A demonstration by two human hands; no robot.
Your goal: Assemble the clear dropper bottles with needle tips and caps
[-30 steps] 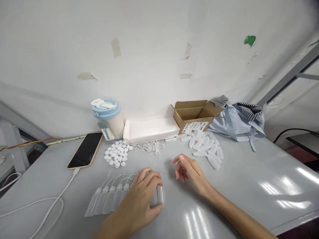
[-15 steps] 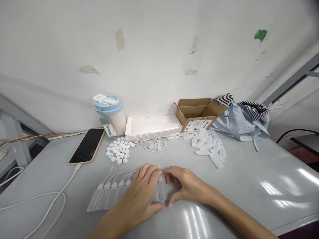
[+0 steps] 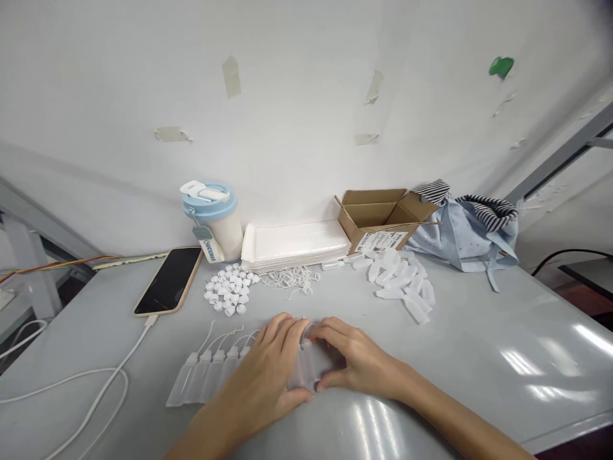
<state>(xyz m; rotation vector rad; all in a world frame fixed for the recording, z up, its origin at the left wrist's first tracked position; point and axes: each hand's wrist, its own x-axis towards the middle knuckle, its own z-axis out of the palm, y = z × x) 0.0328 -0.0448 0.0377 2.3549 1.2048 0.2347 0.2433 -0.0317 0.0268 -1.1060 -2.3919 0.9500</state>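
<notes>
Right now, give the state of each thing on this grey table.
Row of translucent plastic bottles, side by side
Bare left hand, arched across the row
Bare right hand, curled at the row's right end
Loose translucent plastic bottles, heaped
Small white plastic caps, piled
Thin white cords, tangled
Flat white packs, stacked
Brown cardboard box, open
Tan-cased phone, screen dark, white cable plugged in
Blue-lidded white cup, upright
Blue fabric bag, slumped

Free passage over the table (image 3: pixel 479 338) at right, loose bottles (image 3: pixel 398 282) and cardboard box (image 3: pixel 380 240) as obstacles beyond
</notes>
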